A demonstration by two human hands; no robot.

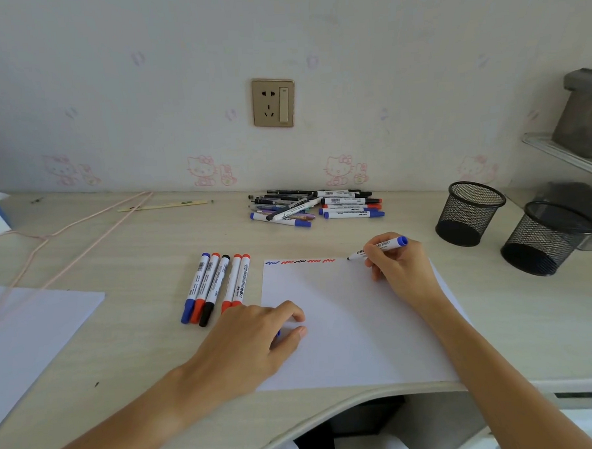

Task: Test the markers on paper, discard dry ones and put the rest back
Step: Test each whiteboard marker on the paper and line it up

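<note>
My right hand (398, 265) pinches a blue marker (380, 247) between thumb and curled fingers, wrist resting on the sheet of paper (355, 327), forearm running back toward me along the sheet's right side. The marker leans low, its dark tip touching the paper near the top right corner, its blue end pointing away to the right. My left hand (256, 339) lies knuckles up on the paper's left edge, fingers curled around a small blue cap (278, 333) that only just peeks out; the forearm stretches back to the lower left.

Along the paper's top edge runs a row of squiggles (300, 261), blue, red, black, red, red. Just left of the paper lie five capped markers (215, 287) side by side, blue, red, black and two red. Beyond the paper's top edge, near the wall, sits a loose pile of markers and pens (316, 206). Right of the paper stand two black mesh cups (470, 211), tilted toward me.
</note>
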